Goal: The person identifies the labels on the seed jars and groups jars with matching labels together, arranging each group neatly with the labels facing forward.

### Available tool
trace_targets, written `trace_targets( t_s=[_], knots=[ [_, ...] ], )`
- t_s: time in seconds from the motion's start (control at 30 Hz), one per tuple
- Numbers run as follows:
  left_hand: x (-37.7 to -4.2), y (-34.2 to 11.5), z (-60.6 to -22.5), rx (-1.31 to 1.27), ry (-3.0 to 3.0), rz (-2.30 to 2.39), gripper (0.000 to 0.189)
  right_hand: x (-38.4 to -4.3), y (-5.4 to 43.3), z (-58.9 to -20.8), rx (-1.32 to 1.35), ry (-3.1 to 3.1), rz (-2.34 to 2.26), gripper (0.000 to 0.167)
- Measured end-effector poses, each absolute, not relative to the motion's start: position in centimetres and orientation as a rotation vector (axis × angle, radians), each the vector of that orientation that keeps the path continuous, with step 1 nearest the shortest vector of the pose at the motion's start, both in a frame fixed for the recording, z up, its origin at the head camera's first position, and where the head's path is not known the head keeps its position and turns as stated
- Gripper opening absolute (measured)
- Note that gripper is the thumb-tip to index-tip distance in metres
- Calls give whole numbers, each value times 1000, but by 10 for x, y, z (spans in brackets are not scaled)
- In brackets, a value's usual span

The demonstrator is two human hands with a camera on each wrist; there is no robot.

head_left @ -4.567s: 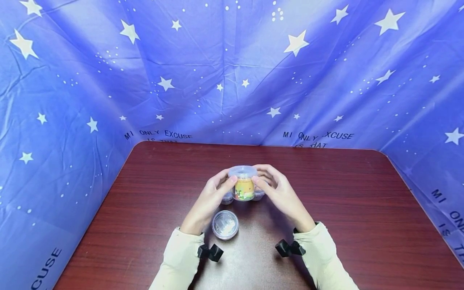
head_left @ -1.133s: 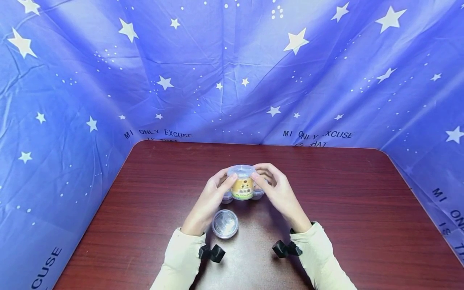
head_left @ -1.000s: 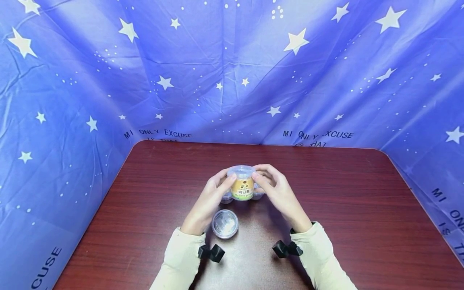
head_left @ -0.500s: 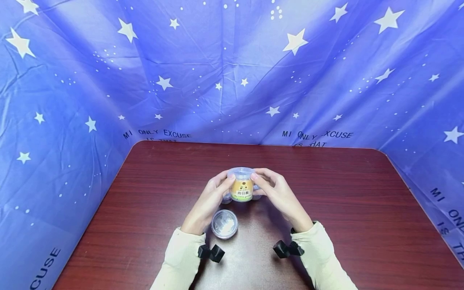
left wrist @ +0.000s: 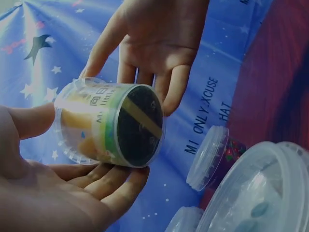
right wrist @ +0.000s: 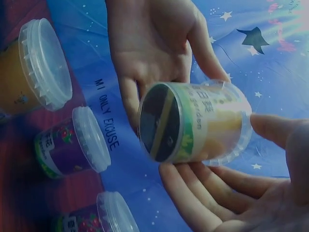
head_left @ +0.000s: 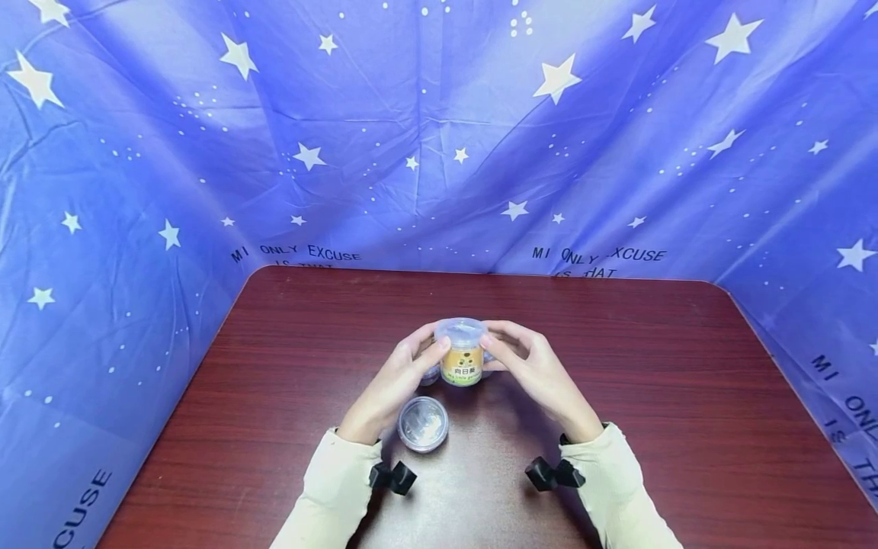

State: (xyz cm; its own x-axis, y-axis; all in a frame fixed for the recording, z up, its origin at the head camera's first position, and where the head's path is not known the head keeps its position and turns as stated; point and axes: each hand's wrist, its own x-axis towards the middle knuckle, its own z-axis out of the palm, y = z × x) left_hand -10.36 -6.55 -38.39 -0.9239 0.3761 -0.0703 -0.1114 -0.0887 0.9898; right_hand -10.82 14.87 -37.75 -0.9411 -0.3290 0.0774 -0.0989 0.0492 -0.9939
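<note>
Both hands hold a clear plastic jar (head_left: 463,367) with a translucent lid and a yellow label showing sunflowers and the words "My little garden". My left hand (head_left: 396,372) grips its left side, thumb on the near face just under the lid. On the opposite side, my right hand (head_left: 542,375) holds it the same way. Seen from the wrists, the jar (left wrist: 113,123) has a dark base, and the fingers (right wrist: 207,186) curve along its side. The head view shows it nearly upright, lid up, in front of other jars.
A lidded jar (head_left: 423,425) stands on the dark red wooden table (head_left: 658,396), nearer than the held one. Two more jars are partly hidden behind the hands, one with a purple label (right wrist: 65,147) in the right wrist view. A blue star-printed curtain (head_left: 425,137) encloses the table's back and sides.
Since the earliest frame the held jar has turned about its upright axis, bringing its lettering to the front. Lately jar and hands have shifted slightly down and right in view. The grip persists.
</note>
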Motion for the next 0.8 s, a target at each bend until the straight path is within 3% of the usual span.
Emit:
trace_targets(
  t_s=[0.8],
  knots=[
    [-92, -72, -389, 554, 1925, 1798, 53, -91, 183, -394, -693, 2147, -1870, 43]
  ],
)
